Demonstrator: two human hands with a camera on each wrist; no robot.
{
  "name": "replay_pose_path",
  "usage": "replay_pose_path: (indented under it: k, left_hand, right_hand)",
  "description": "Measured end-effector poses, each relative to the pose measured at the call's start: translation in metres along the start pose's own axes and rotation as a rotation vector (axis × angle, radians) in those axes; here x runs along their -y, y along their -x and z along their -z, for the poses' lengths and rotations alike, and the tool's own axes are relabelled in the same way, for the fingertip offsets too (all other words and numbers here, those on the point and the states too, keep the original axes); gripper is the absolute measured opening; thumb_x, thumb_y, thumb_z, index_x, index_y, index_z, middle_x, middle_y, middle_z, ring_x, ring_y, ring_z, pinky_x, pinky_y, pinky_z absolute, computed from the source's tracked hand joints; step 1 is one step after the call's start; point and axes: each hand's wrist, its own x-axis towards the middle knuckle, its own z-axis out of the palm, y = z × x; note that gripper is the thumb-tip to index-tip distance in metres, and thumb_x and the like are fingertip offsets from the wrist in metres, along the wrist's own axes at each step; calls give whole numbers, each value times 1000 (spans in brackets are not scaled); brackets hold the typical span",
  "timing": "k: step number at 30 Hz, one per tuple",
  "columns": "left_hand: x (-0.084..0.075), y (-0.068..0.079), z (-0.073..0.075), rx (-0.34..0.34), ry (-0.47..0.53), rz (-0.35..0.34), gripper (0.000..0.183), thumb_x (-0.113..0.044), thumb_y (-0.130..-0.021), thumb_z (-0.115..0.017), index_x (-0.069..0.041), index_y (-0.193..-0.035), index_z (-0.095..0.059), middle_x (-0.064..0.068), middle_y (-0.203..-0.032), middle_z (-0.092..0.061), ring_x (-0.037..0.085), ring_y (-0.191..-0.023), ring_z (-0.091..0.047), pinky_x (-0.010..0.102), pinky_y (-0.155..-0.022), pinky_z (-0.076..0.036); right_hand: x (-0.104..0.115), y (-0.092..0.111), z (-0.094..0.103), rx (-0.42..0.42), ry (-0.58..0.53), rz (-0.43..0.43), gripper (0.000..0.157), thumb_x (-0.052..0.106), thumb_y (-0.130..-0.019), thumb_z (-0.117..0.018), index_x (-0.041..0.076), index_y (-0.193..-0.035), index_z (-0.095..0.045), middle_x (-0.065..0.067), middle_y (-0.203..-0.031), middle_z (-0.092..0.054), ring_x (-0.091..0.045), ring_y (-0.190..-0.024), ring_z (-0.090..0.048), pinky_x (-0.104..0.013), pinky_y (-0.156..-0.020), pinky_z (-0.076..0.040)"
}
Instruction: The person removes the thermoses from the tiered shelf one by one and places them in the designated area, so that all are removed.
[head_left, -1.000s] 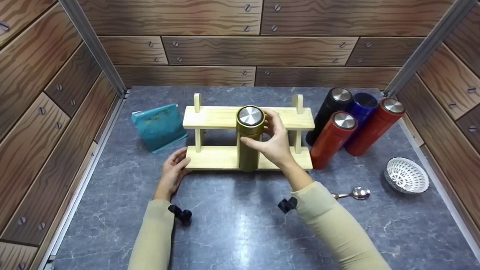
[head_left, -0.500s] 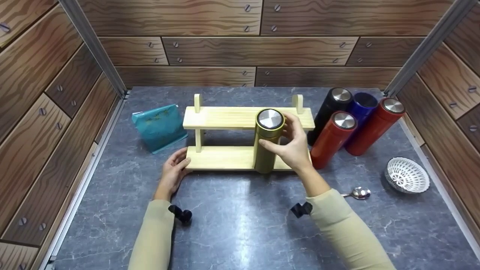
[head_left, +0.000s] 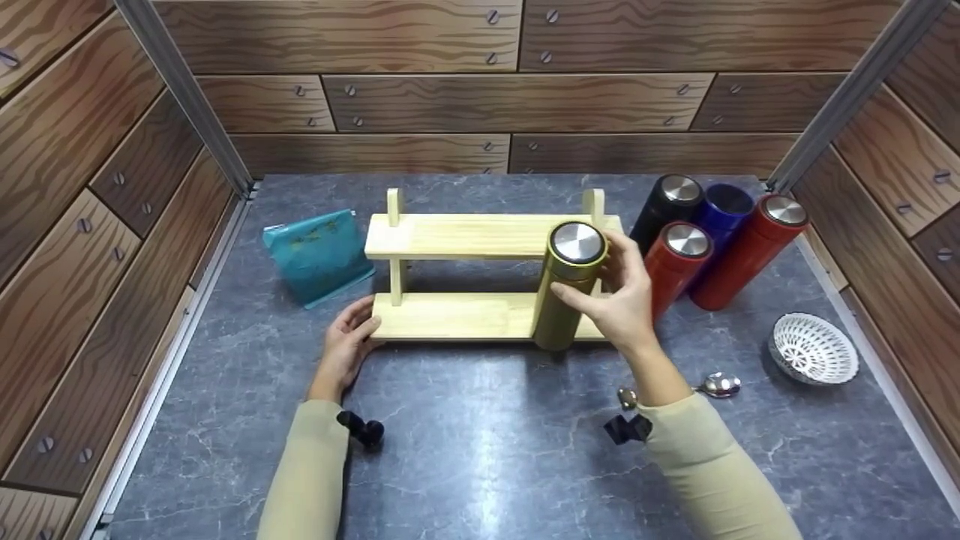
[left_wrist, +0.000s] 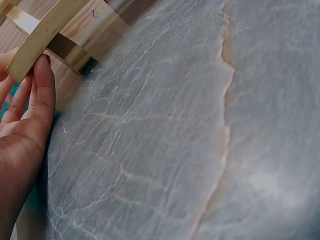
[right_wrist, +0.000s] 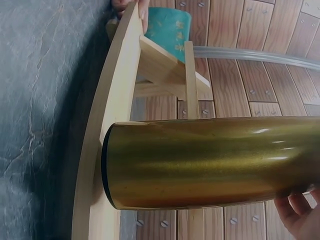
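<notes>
A two-tier light wooden shelf (head_left: pixel 450 315) stands mid-table. My left hand (head_left: pixel 349 341) grips the left end of its lower board, thumb in front; the left wrist view shows the fingers at the board's end (left_wrist: pixel 30 60). In my right hand (head_left: pixel 626 296) is an olive-gold thermos (head_left: pixel 561 315) with a silver-topped lid, fingers and thumb round its upper part. It is nearly upright at the right part of the shelf. Its base (right_wrist: pixel 112 167) is at the lower board in the right wrist view; whether it touches I cannot tell.
Right of the shelf stand a black thermos (head_left: pixel 675 191), a blue one (head_left: pixel 726 206) and two red ones, the nearer red thermos (head_left: pixel 675 262) close to my right hand. A spoon (head_left: pixel 720 385) lies partly under my right wrist near a white openwork bowl (head_left: pixel 814 349). A teal pouch (head_left: pixel 319 259) stands left.
My right hand has moved the gold thermos rightward along the shelf, from its middle to near the right end. The left hand and shelf have stayed put.
</notes>
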Motion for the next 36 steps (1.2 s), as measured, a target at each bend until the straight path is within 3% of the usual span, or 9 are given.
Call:
replay_pose_path:
  k: [5,14,23,36]
  left_hand:
    - [0,0,0,1,4,-2,53,-5,-86,-66,-4,-134,-45,14,-133,-46,23,-108,-54,33,-76,-52]
    - [0,1,1,10,10,-10,51,-4,-86,-65,-5,-133,-47,14,-131,-47,23,-108,-55,32,-76,-52]
    - [0,1,1,22,15,-12,50,-3,-86,-64,-4,-133,-46,14,-130,-47,23,-106,-55,32,-75,-52]
    - [0,2,0,17,21,-15,51,-4,-86,-65,-4,-133,-46,15,-130,-47,23,-104,-56,32,-74,-52]
  right_hand:
    - [-9,1,11,-44,-40,-1,78,-14,-56,-82,1,-125,-49,-12,-111,-61,-26,-99,-57,-33,-81,-47]
    - [-9,6,28,-99,-101,-13,77,-16,-56,-81,3,-124,-50,-14,-108,-60,-26,-92,-58,-28,-72,-50]
    - [-9,13,48,-160,-65,-20,79,-18,-55,-80,1,-125,-49,-13,-112,-59,-23,-96,-57,-27,-76,-49]
    - [-4,25,75,-235,-63,48,78,-23,-54,-76,-2,-124,-50,-15,-108,-60,-23,-94,-57,-25,-75,-47]
